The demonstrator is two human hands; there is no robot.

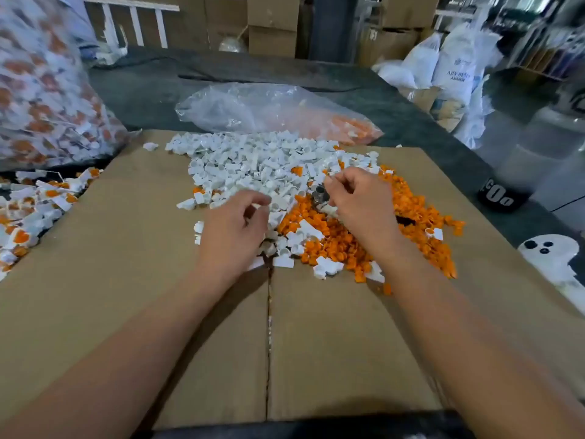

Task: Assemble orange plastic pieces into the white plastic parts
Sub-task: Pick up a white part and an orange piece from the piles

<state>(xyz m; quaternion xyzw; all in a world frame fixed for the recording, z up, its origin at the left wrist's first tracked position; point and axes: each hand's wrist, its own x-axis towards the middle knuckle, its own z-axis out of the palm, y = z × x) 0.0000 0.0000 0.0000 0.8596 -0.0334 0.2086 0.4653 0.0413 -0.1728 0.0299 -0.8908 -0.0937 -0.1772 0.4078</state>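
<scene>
White pieces [253,163] are heaped at the far middle of the cardboard [126,280], touching a pile of orange pieces [424,217] toward its far right. The left hand [234,226] lies curled on the white heap's near edge; whether it grips one I cannot tell. The right hand [357,204], fingers curled, pinches a small grey object [319,196] over the cardboard. Joined pieces [28,217] lie off the cardboard's left edge.

Blurred bag of parts [41,90] runs off the far-left edge; the right hand [357,204] covers most of the small grey object [319,196] it grips; whether the left hand [234,226] holds anything is unclear.
</scene>
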